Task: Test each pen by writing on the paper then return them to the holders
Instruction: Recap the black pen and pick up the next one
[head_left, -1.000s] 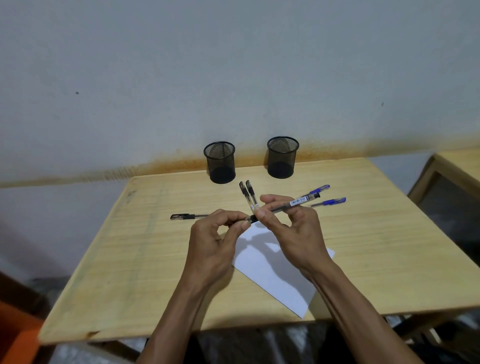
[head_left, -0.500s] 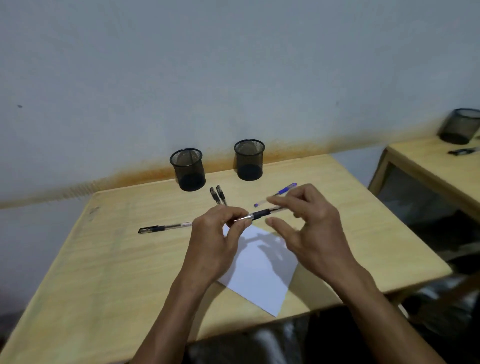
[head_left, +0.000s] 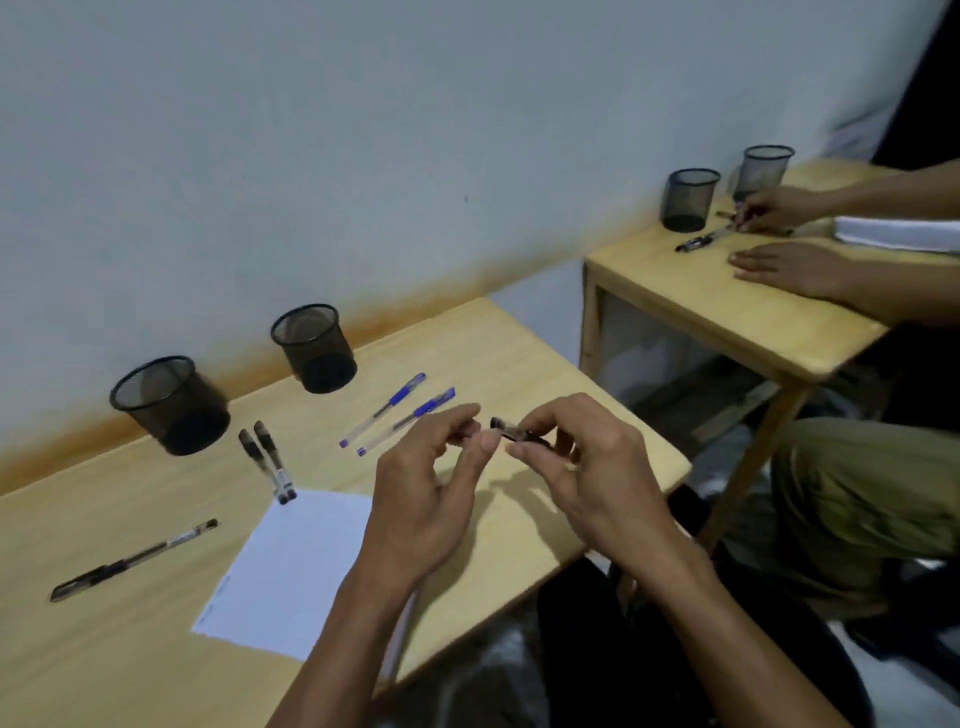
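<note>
Since half a second ago, both hands shifted right: right hand (head_left: 587, 467) now pinches the pen (head_left: 519, 433), left hand (head_left: 431, 483) loosely curled, seemingly uncapping it.

Right hand (head_left: 587, 467) pinches a black pen (head_left: 519, 432) beside the left hand (head_left: 426, 483) above the table (head_left: 519, 353).

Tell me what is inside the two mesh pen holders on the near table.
Both the left holder and the right holder show only dark mesh, with no pens sticking out. Their bottoms are too dark to see.
</note>
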